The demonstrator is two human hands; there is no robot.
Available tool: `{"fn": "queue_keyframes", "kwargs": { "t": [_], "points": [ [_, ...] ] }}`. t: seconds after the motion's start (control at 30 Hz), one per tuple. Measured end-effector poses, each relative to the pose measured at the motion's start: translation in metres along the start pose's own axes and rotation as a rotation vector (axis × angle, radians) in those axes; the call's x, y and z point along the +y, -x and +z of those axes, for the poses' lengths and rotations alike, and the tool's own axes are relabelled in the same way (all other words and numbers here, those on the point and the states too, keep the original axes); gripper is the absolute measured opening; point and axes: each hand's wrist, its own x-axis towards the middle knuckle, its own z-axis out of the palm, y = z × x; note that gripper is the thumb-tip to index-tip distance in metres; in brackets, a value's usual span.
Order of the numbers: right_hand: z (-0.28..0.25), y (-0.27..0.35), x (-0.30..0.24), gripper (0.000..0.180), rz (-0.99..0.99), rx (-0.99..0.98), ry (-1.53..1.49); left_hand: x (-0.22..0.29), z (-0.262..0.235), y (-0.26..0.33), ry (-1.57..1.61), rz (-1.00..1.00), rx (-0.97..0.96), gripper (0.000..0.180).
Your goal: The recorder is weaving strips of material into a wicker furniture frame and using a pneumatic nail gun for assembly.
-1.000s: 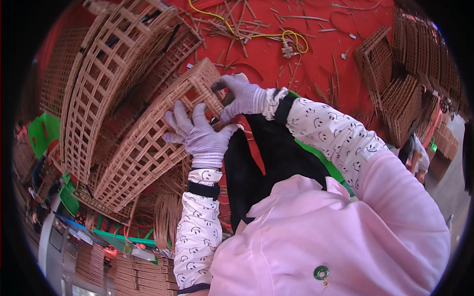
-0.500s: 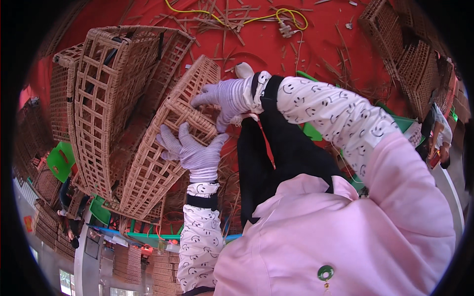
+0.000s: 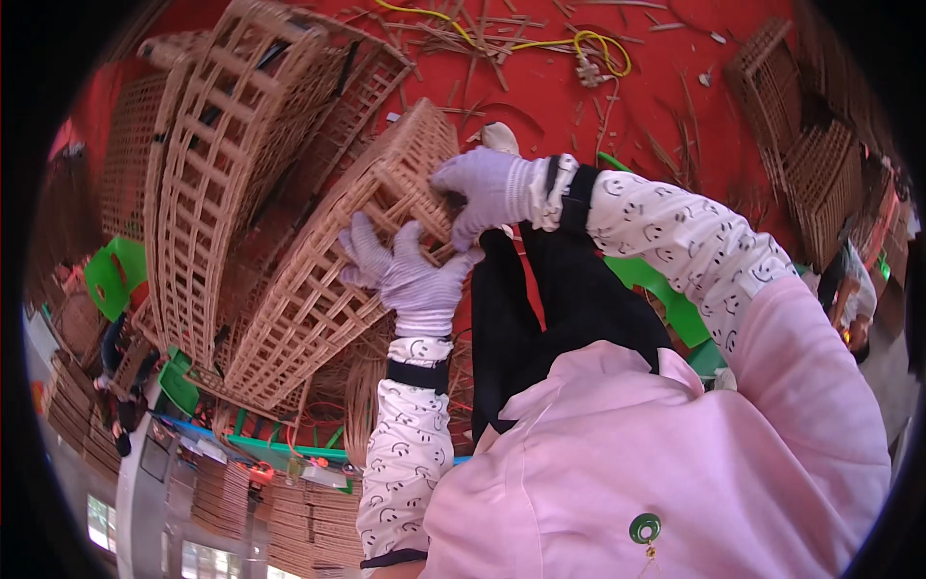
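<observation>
woven basket point(image 3: 311, 288) lies beneath both hands point(image 3: 417, 278), extending lower left

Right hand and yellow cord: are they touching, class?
Apart. The head view shows red floor between the right hand, at the woven basket, and the yellow cord.
</observation>
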Motion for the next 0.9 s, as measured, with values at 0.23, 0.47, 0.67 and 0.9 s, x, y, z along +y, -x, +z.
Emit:
{"fn": "queue_keyframes", "kwargs": {
  "t": [0.23,0.47,0.67,0.9],
  "points": [
    [0.009,0.025,-0.030,0.053,0.176,0.211,-0.183,-0.008,0.001,0.003,0.156,0.119,0.026,0.086],
    [0.049,0.023,-0.023,0.062,0.264,0.315,-0.320,-0.104,-0.009,0.055,0.154,0.012,0.128,0.088],
    [0.050,0.022,-0.012,0.063,0.290,0.336,-0.265,-0.210,-0.031,0.128,-0.146,-0.092,0.283,0.067],
    [0.054,0.017,-0.026,0.062,0.199,0.492,0.055,-0.214,-0.043,0.108,-0.129,-0.041,0.360,0.033]
  ]
}}
